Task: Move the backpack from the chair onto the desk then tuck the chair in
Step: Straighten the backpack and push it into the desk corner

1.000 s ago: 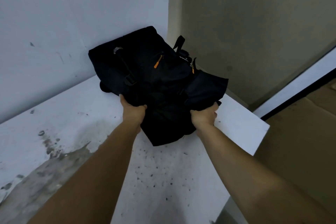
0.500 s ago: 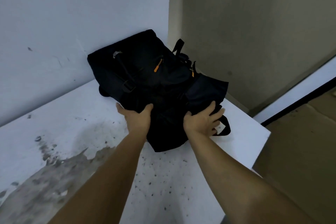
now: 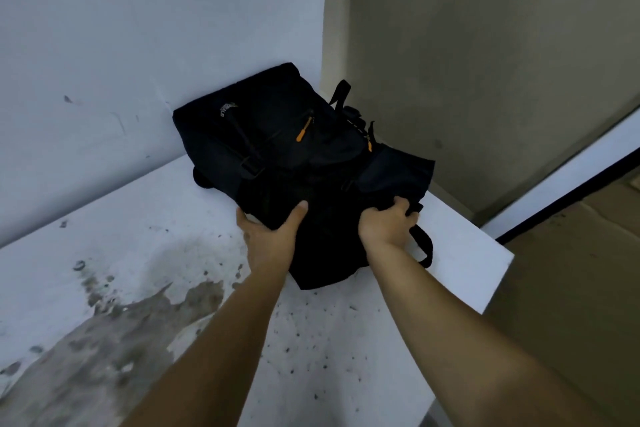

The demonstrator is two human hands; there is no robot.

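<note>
A black backpack [image 3: 277,146] with orange zipper pulls lies on the white desk [image 3: 145,239], its top leaning against the wall in the far corner. My left hand [image 3: 268,232] cups its near left edge, thumb on top of the fabric. My right hand [image 3: 386,224] is closed on the fabric at its near right side, just above a loose black strap [image 3: 424,243]. The chair is out of view.
The desk top is stained grey and speckled at the near left [image 3: 104,340]. Its right edge [image 3: 498,281] drops off to a brown floor [image 3: 571,288]. A beige wall [image 3: 485,62] and a white skirting with a dark line [image 3: 568,180] run behind.
The backpack stays resting in the corner. My right hand's fingers, spread half a second ago, have curled shut on the fabric by the strap; my left hand shifted slightly along the near edge.
</note>
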